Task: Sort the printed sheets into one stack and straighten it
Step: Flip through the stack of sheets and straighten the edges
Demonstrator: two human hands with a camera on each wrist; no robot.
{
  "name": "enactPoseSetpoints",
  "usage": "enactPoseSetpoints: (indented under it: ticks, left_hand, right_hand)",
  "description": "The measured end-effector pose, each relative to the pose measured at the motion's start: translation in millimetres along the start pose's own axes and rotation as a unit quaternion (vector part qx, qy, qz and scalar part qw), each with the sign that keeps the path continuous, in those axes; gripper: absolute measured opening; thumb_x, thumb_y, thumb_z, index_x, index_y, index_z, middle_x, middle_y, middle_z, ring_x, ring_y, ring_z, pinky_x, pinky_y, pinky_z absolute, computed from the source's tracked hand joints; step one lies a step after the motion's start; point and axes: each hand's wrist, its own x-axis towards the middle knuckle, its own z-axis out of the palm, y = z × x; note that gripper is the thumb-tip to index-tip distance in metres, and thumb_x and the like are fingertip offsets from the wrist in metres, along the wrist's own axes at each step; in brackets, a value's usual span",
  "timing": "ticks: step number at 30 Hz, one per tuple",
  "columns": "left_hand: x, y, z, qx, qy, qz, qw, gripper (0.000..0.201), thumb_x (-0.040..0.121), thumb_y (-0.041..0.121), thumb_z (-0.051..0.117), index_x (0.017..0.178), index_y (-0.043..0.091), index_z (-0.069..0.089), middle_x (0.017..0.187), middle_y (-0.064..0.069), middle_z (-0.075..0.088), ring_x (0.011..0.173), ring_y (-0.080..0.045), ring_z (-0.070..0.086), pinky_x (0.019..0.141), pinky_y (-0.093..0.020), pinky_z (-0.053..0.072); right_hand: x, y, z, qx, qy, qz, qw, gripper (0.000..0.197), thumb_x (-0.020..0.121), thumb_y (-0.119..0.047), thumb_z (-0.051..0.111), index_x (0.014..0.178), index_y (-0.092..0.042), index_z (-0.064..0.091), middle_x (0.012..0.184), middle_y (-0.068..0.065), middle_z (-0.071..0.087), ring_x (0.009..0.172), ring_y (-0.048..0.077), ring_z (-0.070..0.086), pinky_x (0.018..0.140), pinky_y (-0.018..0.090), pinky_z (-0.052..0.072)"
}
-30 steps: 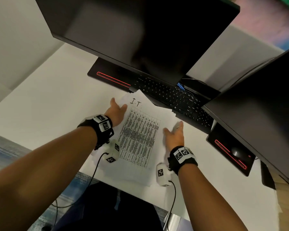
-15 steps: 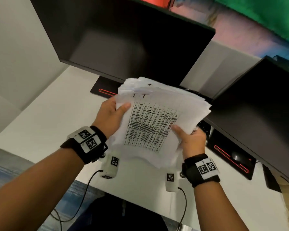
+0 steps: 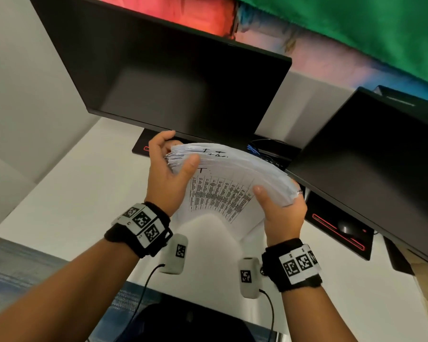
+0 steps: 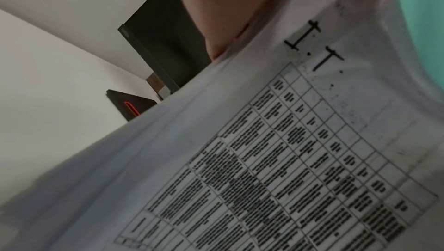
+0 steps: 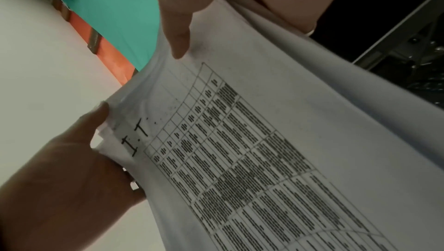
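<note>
Both hands holding paper stack (image 3: 235, 178) up in air above desk (image 3: 67, 193), near its front edge, clear of surface. Left hand (image 3: 169, 174) clamping left short edge, right hand (image 3: 283, 211) pinching right one. Stack's long axis running hand to hand, sheets fanning, edges uneven. Guessing bottom long edge needs tapping on desk next.

I see thin white paper sheets (image 3: 235, 178), matt and limp, edges slightly ruffled, printed in black ink. The monitors (image 3: 173, 80) show glossy black screens in matt plastic frames. The desk (image 3: 59, 193) looks smooth, matt white. Black cloth wristbands (image 3: 139, 233) carry matt printed tags.
</note>
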Motion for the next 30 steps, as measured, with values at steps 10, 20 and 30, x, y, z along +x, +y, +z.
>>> enactPoseSetpoints:
  ticks: [10, 20, 30]
  left_hand:
    - [2, 12, 5, 0.049, 0.035, 0.037, 0.997, 0.032, 0.096, 0.033, 0.056, 0.122, 0.016, 0.058, 0.104, 0.006, 0.061, 0.094, -0.002, 0.063, 0.076, -0.013, 0.051]
    - [11, 16, 5, 0.104, 0.048, 0.076, 0.991, 0.027, 0.095, 0.032, 0.056, 0.116, 0.017, 0.066, 0.105, 0.001, 0.064, 0.099, -0.007, 0.061, 0.088, -0.021, 0.050]
    - [19, 13, 3, 0.076, 0.096, 0.037, 0.992, 0.009, 0.098, 0.016, 0.056, 0.094, 0.013, 0.063, 0.088, 0.006, 0.066, 0.083, -0.009, 0.063, 0.075, -0.024, 0.054]
  right_hand:
    - [3, -20, 14, 0.031, 0.043, -0.065, 0.996, 0.025, 0.072, -0.032, 0.078, 0.096, -0.035, 0.069, 0.101, 0.001, 0.071, 0.094, 0.028, 0.071, 0.076, 0.040, 0.061]
    - [1, -23, 22, -0.014, 0.090, -0.086, 0.992, 0.013, 0.076, -0.042, 0.066, 0.087, -0.036, 0.070, 0.089, -0.016, 0.071, 0.095, 0.020, 0.068, 0.079, 0.041, 0.059]
    - [-1, -20, 28, -0.027, 0.135, -0.084, 0.987, 0.011, 0.092, -0.022, 0.064, 0.089, -0.030, 0.071, 0.093, -0.007, 0.071, 0.093, 0.012, 0.066, 0.083, 0.030, 0.054]
